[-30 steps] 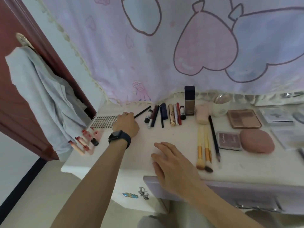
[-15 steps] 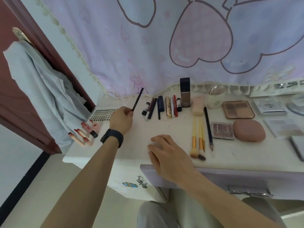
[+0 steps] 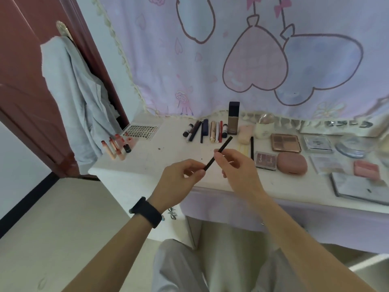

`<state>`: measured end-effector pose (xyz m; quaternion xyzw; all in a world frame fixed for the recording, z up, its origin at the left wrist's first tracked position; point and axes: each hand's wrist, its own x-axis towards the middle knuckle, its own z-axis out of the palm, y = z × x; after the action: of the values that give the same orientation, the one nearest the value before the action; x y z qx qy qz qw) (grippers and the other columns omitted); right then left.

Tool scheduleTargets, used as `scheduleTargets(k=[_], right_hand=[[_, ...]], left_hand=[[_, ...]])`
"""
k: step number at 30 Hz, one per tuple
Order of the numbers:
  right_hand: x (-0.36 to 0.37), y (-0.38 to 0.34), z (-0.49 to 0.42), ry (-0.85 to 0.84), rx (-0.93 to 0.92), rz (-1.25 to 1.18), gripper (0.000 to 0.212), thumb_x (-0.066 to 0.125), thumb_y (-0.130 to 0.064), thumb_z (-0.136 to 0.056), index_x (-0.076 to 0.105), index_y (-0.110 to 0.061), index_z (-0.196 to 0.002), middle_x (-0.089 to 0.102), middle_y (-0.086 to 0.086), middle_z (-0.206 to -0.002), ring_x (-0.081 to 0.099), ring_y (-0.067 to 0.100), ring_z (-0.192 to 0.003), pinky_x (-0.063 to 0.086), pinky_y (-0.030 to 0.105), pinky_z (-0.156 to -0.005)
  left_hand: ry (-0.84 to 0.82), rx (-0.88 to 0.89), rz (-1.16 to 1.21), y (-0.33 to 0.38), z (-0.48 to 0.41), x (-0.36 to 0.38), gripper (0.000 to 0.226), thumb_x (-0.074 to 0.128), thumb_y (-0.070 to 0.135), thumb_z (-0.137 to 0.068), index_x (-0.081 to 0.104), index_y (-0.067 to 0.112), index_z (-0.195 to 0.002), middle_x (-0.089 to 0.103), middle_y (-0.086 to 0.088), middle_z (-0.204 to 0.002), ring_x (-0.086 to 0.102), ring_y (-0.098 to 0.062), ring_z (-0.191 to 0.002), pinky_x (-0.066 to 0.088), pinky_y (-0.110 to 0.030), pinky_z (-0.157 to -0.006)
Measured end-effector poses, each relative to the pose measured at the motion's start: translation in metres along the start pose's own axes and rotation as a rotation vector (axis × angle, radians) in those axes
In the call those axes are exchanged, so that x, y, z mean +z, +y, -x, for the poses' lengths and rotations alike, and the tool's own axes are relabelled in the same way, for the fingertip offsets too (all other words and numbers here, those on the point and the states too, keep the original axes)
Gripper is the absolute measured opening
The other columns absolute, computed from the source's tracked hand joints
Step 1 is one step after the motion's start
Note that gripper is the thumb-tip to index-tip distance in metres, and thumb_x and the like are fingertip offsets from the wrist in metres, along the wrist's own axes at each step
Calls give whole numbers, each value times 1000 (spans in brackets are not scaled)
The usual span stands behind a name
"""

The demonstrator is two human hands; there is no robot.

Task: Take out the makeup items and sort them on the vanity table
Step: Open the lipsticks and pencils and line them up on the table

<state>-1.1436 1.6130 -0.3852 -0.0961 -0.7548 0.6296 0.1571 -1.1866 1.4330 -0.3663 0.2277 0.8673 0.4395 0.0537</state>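
Pinch: left hand, right hand, pencil

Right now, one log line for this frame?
step: sorting | left hand: pinches lower end of black pencil | right hand: pinches its middle | pencil: tilted, held above vanity table | placed: no

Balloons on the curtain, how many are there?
3: an outlined one at the top left, cut off at the top; a pink heart in the middle; a blue heart to its right. More may be out of view.
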Motion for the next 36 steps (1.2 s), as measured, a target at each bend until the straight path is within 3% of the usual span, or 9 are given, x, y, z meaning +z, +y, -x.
scheduleTargets(k=[6, 9, 11, 19, 22, 26, 29, 32, 36], right_hand=[[-28, 1, 18, -118, -21, 104, 13, 57, -36, -102, 65, -26, -97, 76, -12, -91, 70, 7, -92, 56, 41, -91], [-34, -13, 28, -261, -69, 313, 15, 50, -32, -105, 64, -30, -107, 72, -11, -90, 66, -2, -89, 52, 13, -76], [-34, -20, 34, -341, -99, 394, 20, 47, -31, -106, 65, -31, -115, 67, -15, -92, 62, -7, -84, 46, 7, -70], [-49, -18, 43, -316, 11, 91, 19, 54, -19, -104, 72, -20, -108, 69, -6, -77, 57, 9, -62, 50, 21, -64], [-48, -14, 48, -247, -3, 87, 13, 61, -19, -100, 73, -21, -105, 74, -4, -80, 57, 6, -60, 49, 21, -64], [-49, -23, 50, -255, -32, 116, 9, 67, -22, -97, 74, -24, -102, 77, -7, -84, 63, -1, -66, 48, 15, -65], [-54, -30, 51, -247, -41, 97, 6, 71, -22, -94, 75, -23, -97, 78, -7, -84, 62, 3, -65, 49, 21, -68], [-58, -31, 55, -218, -75, 122, 6, 72, -23, -93, 78, -22, -93, 78, -7, -80, 57, 9, -60, 53, 31, -69], [-56, -27, 61, -175, -83, 92, 8, 70, -19, -94, 78, -19, -91, 77, -5, -77, 60, 5, -59, 52, 20, -64]], left_hand=[[23, -28, 103, 17, 12, 7, 24, 68, 46, -89, 66, 38, -112, 70, 18, -97, 64, 2, -88, 47, -10, -76], [58, -54, 203, 28, 7, -1, 33, 67, 50, -89, 68, 37, -119, 71, 16, -100, 66, -3, -89, 51, -19, -78], [52, -64, 287, 35, 7, -2, 26, 68, 40, -91, 73, 29, -114, 74, 11, -97, 67, -2, -83, 51, -20, -70], [158, -210, 608, 32, 15, -10, 18, 61, 25, -98, 70, 12, -106, 76, -2, -90, 66, -12, -77, 46, -27, -66], [169, -58, 265, 22, 18, -8, 14, 60, 23, -97, 67, 24, -109, 71, 7, -104, 64, -8, -85, 45, -26, -76], [245, 562, -697, 8, 22, -4, 27, 50, 41, -98, 68, 37, -117, 66, 16, -110, 56, -12, -106, 42, -30, -87], [207, 746, -845, 6, 22, -8, 32, 42, 39, -100, 71, 30, -111, 69, 12, -85, 61, -18, -82, 46, -32, -73], [240, 846, -875, 2, 20, -12, 28, 46, 33, -100, 73, 25, -106, 68, 9, -79, 58, -20, -70, 47, -31, -61], [328, 935, -918, 3, 23, -10, 17, 57, 23, -99, 73, 20, -101, 70, 5, -82, 54, -20, -66, 43, -29, -61]])
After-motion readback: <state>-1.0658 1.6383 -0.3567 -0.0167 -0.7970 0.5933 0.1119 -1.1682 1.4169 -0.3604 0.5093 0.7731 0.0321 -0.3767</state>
